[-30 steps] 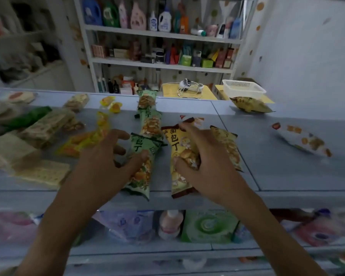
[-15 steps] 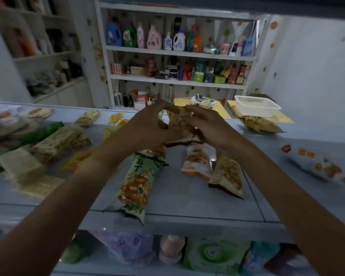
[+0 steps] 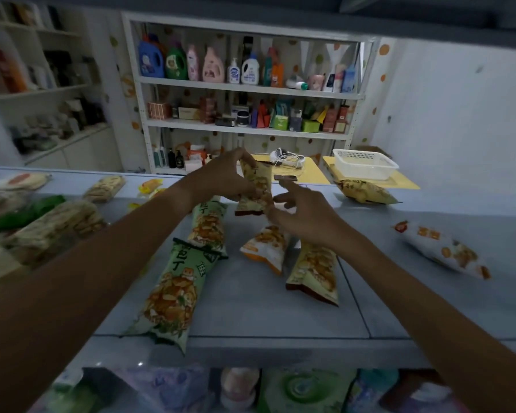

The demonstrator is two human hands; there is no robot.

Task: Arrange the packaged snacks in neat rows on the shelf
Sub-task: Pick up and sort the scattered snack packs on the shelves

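Observation:
My left hand (image 3: 221, 177) grips a yellow snack packet (image 3: 255, 189) and holds it upright above the grey shelf top (image 3: 251, 311). My right hand (image 3: 301, 213) is just right of the packet's lower end with its fingers spread, touching or nearly touching it. Below lie a long green packet (image 3: 173, 293), a second green packet (image 3: 207, 225) behind it, an orange-and-white packet (image 3: 265, 245) and another yellow packet (image 3: 313, 272).
Wrapped biscuits and green packs (image 3: 51, 225) crowd the shelf's left side. A white snack packet (image 3: 441, 248) lies at the right, a yellow one (image 3: 364, 190) at the back right. A white basket (image 3: 364, 163) sits on a yellow table behind. Goods fill the lower shelf (image 3: 304, 389).
The yellow packet has been lifted and carried away from me to the back. My right hand has let go of it and opened; the left keeps hold.

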